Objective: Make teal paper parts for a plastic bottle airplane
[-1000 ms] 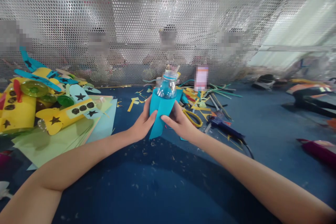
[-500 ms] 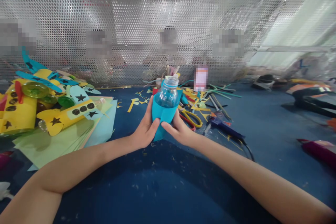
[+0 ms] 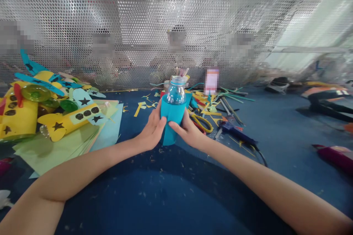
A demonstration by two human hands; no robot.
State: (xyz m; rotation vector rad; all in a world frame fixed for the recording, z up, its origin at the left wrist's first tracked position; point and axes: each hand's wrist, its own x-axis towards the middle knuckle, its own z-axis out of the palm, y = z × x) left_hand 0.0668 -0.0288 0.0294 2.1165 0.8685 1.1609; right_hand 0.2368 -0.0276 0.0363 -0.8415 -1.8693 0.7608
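A clear plastic bottle (image 3: 177,93) with no cap stands nearly upright in front of me, its body wrapped in a sheet of blue paper (image 3: 171,125). My left hand (image 3: 153,126) presses against the left side of the wrap, thumb at its front. From the other side my right hand (image 3: 191,132) grips it, its thumb also lying across the front. The fingers of both hands are partly hidden behind the bottle. Just right of the right hand lie scissors with yellow handles (image 3: 206,123) and a dark blue glue gun (image 3: 238,133) with a cord.
Left, yellow and blue bottle planes (image 3: 74,117) lie on sheets of green paper (image 3: 46,154). Paper scraps (image 3: 141,107) litter the blue table (image 3: 165,198). A purple glue gun (image 3: 335,156) lies at the right edge. Behind stands a perforated metal screen (image 3: 143,18).
The bottle has tipped from leaning toward me to more upright, showing more of its lower wrap. Both hands keep their hold, with the thumbs shifted slightly upward.
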